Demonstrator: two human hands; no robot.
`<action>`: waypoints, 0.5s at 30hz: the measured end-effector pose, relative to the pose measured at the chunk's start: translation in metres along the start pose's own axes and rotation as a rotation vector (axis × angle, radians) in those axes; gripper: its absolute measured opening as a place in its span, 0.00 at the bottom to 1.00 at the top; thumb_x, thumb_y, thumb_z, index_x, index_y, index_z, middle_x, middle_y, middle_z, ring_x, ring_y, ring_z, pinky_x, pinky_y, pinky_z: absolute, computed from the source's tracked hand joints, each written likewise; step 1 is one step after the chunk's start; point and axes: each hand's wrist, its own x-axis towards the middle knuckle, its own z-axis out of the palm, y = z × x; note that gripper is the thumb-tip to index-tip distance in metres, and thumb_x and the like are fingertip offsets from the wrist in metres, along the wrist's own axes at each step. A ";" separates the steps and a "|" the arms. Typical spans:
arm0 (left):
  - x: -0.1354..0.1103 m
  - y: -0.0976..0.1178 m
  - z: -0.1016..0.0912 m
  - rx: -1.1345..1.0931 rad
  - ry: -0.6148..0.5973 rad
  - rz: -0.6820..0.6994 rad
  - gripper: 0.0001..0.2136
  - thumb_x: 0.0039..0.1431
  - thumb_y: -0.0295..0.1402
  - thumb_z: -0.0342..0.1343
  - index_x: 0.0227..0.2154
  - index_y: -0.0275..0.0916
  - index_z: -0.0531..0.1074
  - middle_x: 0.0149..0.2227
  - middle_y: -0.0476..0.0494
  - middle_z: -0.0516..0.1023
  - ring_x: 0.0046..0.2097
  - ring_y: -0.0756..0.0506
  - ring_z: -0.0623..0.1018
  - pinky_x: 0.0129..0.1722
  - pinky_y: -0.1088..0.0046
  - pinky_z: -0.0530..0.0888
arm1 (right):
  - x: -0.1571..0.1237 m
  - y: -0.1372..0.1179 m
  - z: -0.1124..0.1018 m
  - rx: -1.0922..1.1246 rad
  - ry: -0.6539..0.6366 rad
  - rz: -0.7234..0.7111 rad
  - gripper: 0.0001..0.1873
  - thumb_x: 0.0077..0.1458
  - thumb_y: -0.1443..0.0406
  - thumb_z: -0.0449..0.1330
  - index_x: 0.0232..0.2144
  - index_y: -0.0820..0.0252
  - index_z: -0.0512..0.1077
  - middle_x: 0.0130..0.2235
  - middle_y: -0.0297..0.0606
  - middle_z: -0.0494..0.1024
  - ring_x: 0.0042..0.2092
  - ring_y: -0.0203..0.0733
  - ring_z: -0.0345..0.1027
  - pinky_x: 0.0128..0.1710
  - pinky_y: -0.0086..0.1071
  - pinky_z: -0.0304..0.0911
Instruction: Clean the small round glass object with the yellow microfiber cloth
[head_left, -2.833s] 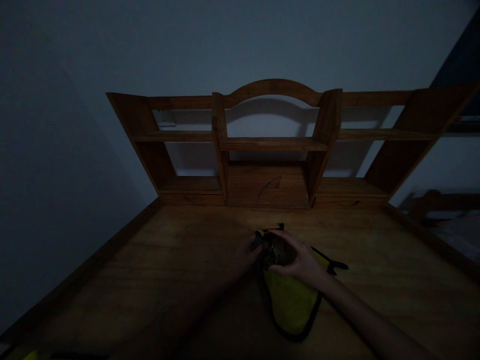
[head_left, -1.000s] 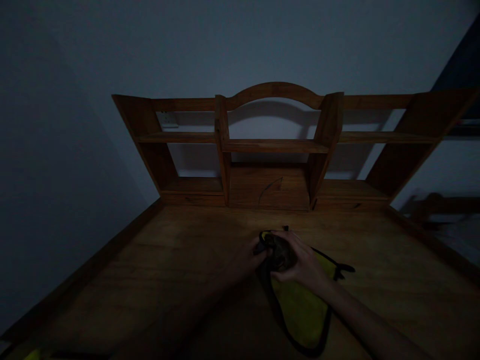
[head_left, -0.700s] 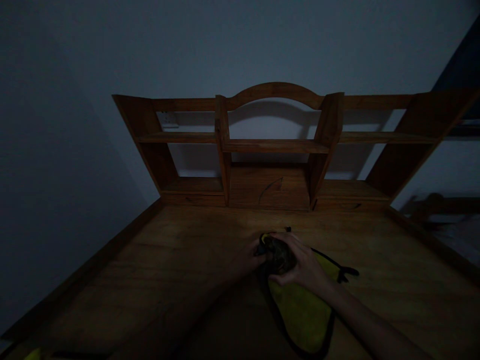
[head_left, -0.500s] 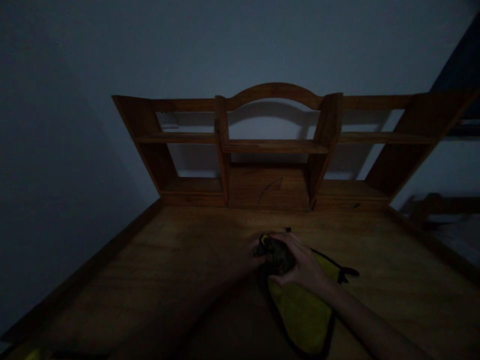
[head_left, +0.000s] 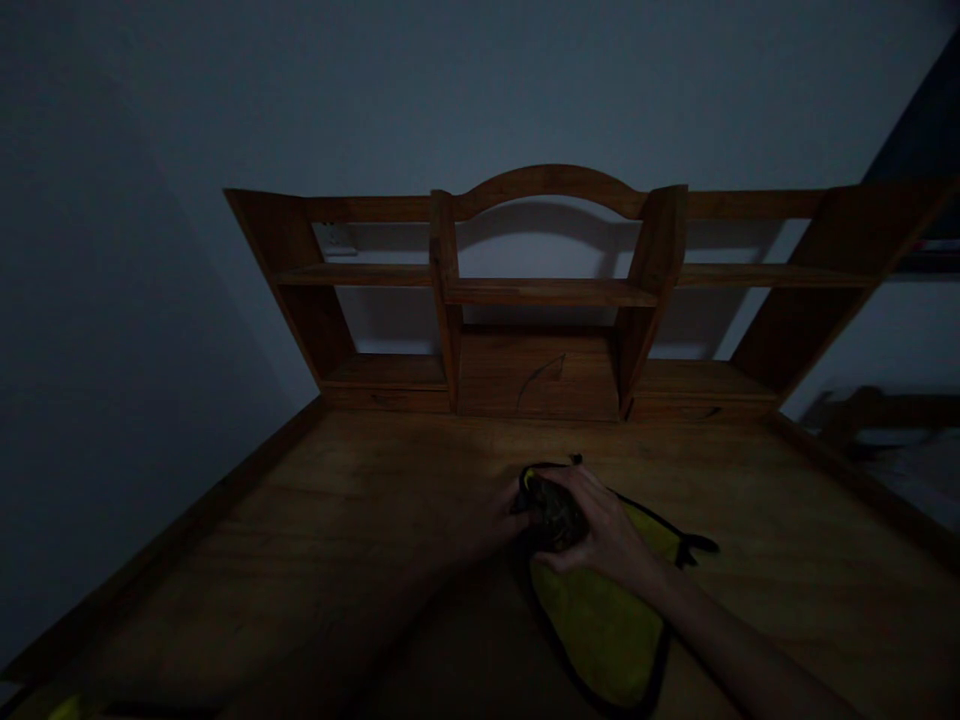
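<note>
I see the dark bundle above the far-left end of a yellow, black-edged cloth, which lies on the wooden desk. The right hand grips the bundle, thumb at the near side and fingers curled over the far side. The left hand is at its left edge; in this gloom I can't tell whether it pinches anything. Behind stands a wooden shelf unit, against the pale wall.

No lettering, label, brand name, number or sign is showing clearly enough to be read anywhere in this dimly lit scene.
</note>
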 end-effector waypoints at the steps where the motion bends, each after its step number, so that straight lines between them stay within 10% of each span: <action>1: 0.000 0.001 0.000 -0.012 0.007 0.003 0.27 0.54 0.44 0.57 0.55 0.38 0.61 0.56 0.40 0.67 0.57 0.37 0.66 0.57 0.58 0.62 | 0.000 0.000 0.000 -0.002 -0.010 0.008 0.43 0.40 0.55 0.69 0.56 0.57 0.57 0.51 0.44 0.69 0.52 0.51 0.62 0.53 0.45 0.59; 15: -0.005 0.027 0.010 0.131 0.132 0.024 0.31 0.60 0.42 0.53 0.62 0.41 0.48 0.59 0.39 0.62 0.59 0.40 0.63 0.59 0.60 0.60 | -0.001 -0.001 -0.002 -0.037 -0.006 0.023 0.43 0.41 0.54 0.70 0.56 0.56 0.56 0.51 0.45 0.69 0.52 0.53 0.63 0.53 0.46 0.59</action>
